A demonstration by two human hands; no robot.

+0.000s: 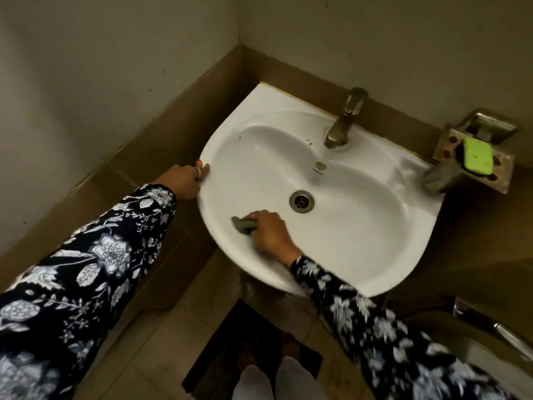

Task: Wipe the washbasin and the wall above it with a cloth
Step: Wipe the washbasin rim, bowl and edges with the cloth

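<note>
Head view: a person bends over a white washbasin (pixel 360 226), wiping inside it with a cloth (pixel 242 223).

The right hand (pixel 269 230) reaches in over the front rim, knuckles up, fingers curled tight around the grey-green cloth and pressing it to the bowl's near-left slope, just beside the drain (pixel 302 200); most of the cloth is hidden under the hand and its edges are blurred. The left hand (pixel 184 180) grips the basin's left rim, fingers wrapped over the edge so their tips are out of sight. Both floral sleeves run off the frame. The wall (pixel 375 33) rises behind the tap (pixel 343 122). A green soap bar (pixel 477 155) sits in a metal holder (pixel 444 174) at right.
</note>
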